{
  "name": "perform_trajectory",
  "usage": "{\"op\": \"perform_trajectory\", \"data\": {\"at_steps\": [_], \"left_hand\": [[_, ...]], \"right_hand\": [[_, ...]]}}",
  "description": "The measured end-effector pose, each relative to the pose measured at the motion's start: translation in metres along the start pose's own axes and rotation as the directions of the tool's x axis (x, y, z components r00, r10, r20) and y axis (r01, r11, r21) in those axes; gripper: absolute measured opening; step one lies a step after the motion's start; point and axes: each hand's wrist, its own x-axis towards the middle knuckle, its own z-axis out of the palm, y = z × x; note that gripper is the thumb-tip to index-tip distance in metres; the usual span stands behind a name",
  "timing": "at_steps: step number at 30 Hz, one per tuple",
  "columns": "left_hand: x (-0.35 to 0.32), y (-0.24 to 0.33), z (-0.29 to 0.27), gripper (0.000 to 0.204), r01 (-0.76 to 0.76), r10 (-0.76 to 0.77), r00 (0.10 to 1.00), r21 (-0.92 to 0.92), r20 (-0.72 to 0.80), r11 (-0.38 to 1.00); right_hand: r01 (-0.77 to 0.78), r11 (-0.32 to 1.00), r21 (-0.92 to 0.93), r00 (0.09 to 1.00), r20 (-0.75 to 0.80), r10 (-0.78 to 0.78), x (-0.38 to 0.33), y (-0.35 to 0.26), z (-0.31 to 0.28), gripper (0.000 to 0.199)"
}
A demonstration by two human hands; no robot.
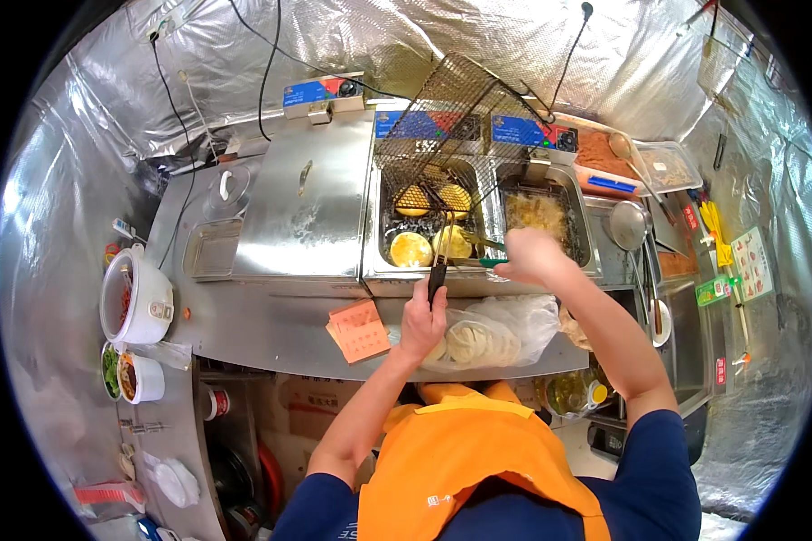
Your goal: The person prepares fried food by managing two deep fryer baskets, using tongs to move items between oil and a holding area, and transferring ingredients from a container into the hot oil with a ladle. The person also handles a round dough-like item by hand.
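Observation:
My left hand (421,325) is closed round the black handle of a wire fry basket (456,95), whose mesh rises tilted over the back of the fryer. My right hand (537,257) grips green-handled tongs (493,262), their tips reaching left to a round golden cake (451,242). Another golden cake (410,250) lies beside it in the fryer's left vat (379,263), and more show behind the mesh. Oil bubbles round a fry basket in the right vat (534,214). Whether the tongs touch the cake, I cannot tell.
A steel lid (302,198) covers the vat at left. On the front ledge are orange paper slips (361,331) and a clear bag of pale dough rounds (478,343). A white rice cooker (138,298) stands far left. Ladles (629,225) and a reddish food tray (600,151) are at right.

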Motion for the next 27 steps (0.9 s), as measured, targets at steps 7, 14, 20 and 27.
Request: {"op": "perform_trajectory", "data": {"at_steps": [7, 14, 20, 27], "left_hand": [[0.001, 0.004, 0.006, 0.017, -0.023, 0.023, 1.0, -0.014, -0.022, 1.0], [-0.003, 0.004, -0.003, 0.02, -0.026, 0.026, 1.0, 0.03, -0.001, 0.999], [-0.007, 0.004, 0.001, 0.023, 0.03, -0.029, 0.999, 0.028, -0.016, 0.999], [-0.003, 0.013, -0.001, 0.022, -0.009, 0.011, 0.999, 0.045, -0.039, 0.999]], "right_hand": [[-0.071, 0.977, 0.202, 0.996, 0.066, 0.058, 0.027, 0.024, 0.025, 0.024], [0.265, 0.893, -0.363, 0.892, -0.258, -0.37, 0.004, 0.035, 0.007, 0.049], [0.453, 0.774, -0.442, 0.797, -0.187, -0.574, 0.023, 0.02, 0.048, 0.06], [0.39, 0.888, 0.243, 0.92, -0.146, -0.364, 0.054, 0.054, 0.062, 0.049]]}}
